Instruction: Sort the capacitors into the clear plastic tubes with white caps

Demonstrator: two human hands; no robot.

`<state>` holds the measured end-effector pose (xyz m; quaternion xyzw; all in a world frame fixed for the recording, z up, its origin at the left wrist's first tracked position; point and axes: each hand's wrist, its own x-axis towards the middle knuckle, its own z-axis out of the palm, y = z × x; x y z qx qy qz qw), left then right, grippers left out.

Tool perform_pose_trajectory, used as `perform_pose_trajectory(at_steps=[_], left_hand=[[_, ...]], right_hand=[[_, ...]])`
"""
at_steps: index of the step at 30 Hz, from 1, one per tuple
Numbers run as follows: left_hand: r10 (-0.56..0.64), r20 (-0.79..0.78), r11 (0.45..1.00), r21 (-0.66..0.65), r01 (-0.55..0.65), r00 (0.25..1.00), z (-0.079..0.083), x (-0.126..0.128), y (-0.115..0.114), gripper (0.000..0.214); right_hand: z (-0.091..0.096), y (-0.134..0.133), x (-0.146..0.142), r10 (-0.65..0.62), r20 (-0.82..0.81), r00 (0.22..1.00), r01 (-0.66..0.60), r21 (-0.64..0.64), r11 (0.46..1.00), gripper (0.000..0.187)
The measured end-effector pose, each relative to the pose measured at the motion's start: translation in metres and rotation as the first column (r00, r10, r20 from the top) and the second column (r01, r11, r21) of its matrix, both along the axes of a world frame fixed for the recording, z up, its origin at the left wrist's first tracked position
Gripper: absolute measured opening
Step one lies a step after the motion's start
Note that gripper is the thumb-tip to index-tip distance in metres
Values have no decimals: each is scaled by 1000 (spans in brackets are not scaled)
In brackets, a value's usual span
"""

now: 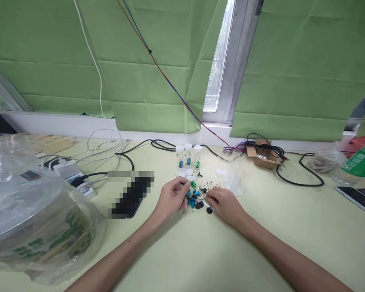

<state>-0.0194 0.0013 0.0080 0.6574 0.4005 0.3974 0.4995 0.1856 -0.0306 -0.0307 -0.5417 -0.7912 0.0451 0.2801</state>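
A small heap of tiny parts (197,196), blue, green, black and red, lies on the pale green table (200,251). My left hand (172,198) rests at its left edge with fingers curled and thumb pinched to fingertip on something I cannot make out. My right hand (225,205) lies at the heap's right edge, fingers closed in a pinch over the small parts. Behind the heap stand three clear vials with white caps (188,156), holding blue and green pieces. Two more white caps (188,173) sit just in front of them.
A big clear plastic bag (27,219) over a round tub fills the left. A dark phone (134,194), a power strip (69,172), cables (295,176), an open cardboard box (264,156), crumpled clear plastic (235,176) and a tablet (357,198) lie around.
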Motion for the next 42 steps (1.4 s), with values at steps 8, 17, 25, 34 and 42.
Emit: perform_pose_trajectory(at_steps=[8,17,25,34,42], left_hand=[[3,118,993,-121,12,993,-2,1,4,36],[-1,234,977,-206,50,972,-3,2,5,38],[-10,258,962,-262,80,966,-2,3,2,30],[-40,264,979,-184,91,964,-3,3,1,28],[-32,243,980,-181,78,969,1,4,-1,30]], right_hand=[[8,-6,-5,9,-216,976,17,121,993,27],[8,-17,-18,116,-191,975,-98,103,990,15],[3,-16,-18,135,-149,980,-127,66,990,17],[2,-14,-18,143,-126,982,-135,74,988,16],[0,-14,-20,149,-261,954,-118,132,984,16]])
